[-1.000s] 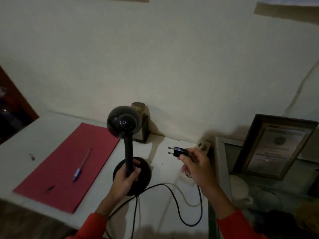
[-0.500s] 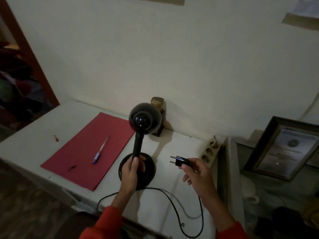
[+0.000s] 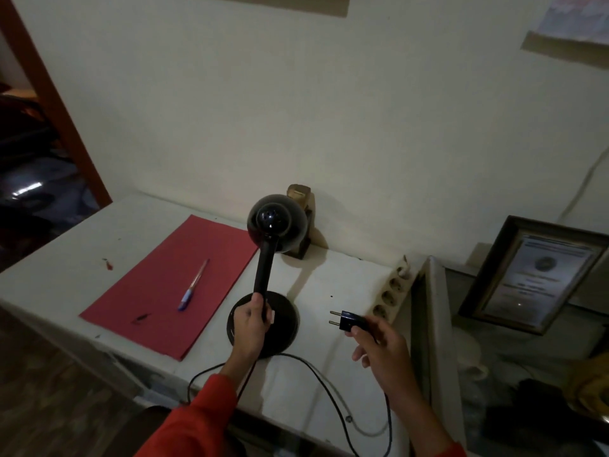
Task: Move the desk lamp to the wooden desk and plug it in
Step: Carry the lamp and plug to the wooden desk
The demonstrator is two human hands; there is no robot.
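You are gripping the desk lamp (image 3: 267,268) by the lower end of its stem with your left hand (image 3: 251,324), fingers wrapped tightly around it, while its round base is sitting on the pale desk (image 3: 66,258) just right of the red sheet (image 3: 171,285) with the pen (image 3: 192,285) on it. Your right hand (image 3: 382,351) is pinching the black plug (image 3: 346,322) between thumb and forefinger, the other fingers loosely curled; the two pins are pointing toward nine o'clock, away from the power strip (image 3: 392,291). That strip is lying at about one o'clock from the plug, running along the desk's right edge, its sockets looking unoccupied. The cord (image 3: 316,384) is looping off the front edge and back up to your hand.

The placing step is looking finished; the plugging-in step is in hand. Next you are probably needing to turn the plug so the pins face a socket, line both pins with the holes, and push straight in, keeping the cord slack so it is not tugging the base.
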